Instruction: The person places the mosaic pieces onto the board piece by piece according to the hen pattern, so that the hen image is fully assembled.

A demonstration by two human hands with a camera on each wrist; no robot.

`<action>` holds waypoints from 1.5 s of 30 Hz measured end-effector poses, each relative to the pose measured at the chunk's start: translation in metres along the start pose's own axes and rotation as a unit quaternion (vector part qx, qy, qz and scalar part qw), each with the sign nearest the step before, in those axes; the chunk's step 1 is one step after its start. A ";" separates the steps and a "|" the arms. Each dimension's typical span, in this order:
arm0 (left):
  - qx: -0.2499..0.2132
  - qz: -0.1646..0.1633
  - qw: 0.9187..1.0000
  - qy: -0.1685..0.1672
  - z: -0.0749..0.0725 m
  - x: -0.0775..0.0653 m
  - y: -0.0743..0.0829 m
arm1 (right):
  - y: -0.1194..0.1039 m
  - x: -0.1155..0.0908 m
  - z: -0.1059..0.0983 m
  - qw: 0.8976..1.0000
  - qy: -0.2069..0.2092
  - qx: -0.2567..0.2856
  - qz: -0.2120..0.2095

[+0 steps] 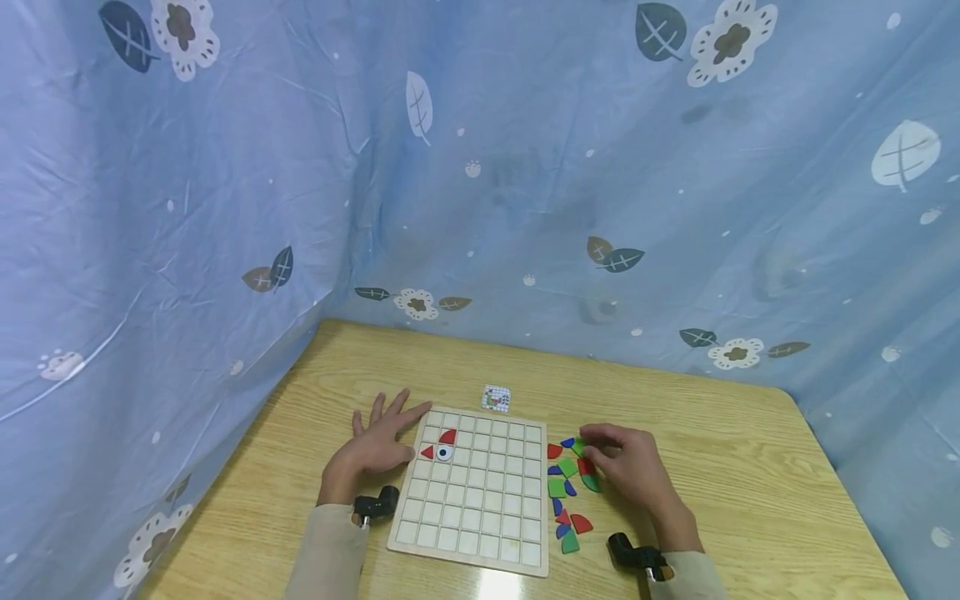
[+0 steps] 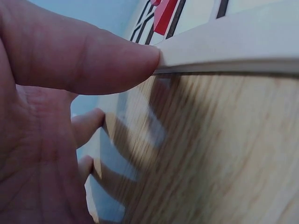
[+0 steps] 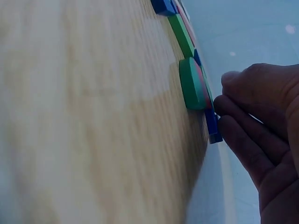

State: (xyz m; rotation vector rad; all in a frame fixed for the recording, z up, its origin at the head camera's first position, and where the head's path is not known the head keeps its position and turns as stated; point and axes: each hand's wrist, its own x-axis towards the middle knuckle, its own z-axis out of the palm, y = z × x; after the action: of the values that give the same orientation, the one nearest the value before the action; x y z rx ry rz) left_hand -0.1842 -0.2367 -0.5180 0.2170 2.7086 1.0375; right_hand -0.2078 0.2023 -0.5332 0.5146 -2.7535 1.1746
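Observation:
In the head view my left hand (image 1: 378, 442) lies at the upper left edge of a wooden grid board (image 1: 468, 550), fingers spread. The left wrist view shows its thumb (image 2: 117, 60) pressed against the board's rim. Set in the grid are a red triangle (image 1: 427, 452), a red quarter-circle (image 1: 447, 436) and a white eye tile (image 1: 444, 452) with a dark centre. My right hand (image 1: 633, 462) hovers over the loose pieces at the board's right, fingers bent, nothing visible between them. Closest to its fingertips are a green piece (image 1: 579, 447) and a green rounded piece (image 3: 189, 84).
Several red, blue and green pieces, among them a green square (image 1: 556, 487) and a red quarter-circle (image 1: 581, 523), lie along the board's right side. A small picture card (image 1: 496, 398) sits behind the board. Blue patterned cloth (image 1: 525, 208) hangs around the wooden table (image 1: 735, 467).

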 end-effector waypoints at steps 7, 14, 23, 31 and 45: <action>-0.004 0.000 1.000 -0.003 0.000 0.002 -0.001 | -0.003 0.000 0.001 1.000 0.005 -0.020 -0.003; -0.009 -0.002 1.000 -0.001 -0.001 0.000 0.002 | -0.003 0.000 0.002 1.000 -0.003 0.010 0.015; -0.003 -0.005 1.000 0.001 0.000 -0.001 0.003 | -0.003 -0.002 -0.002 0.999 0.023 -0.007 0.046; -0.006 -0.001 1.000 -0.001 0.000 -0.002 0.003 | -0.008 -0.004 -0.002 0.996 0.049 -0.031 0.066; -0.013 0.001 1.000 0.000 -0.001 -0.003 0.004 | -0.012 0.001 0.007 0.996 0.042 -0.060 0.053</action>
State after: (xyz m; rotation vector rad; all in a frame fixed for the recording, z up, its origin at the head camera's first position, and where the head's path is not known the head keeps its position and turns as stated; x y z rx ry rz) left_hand -0.1818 -0.2348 -0.5139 0.2157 2.6926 1.0736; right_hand -0.2042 0.1896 -0.5295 0.3021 -2.7860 1.0182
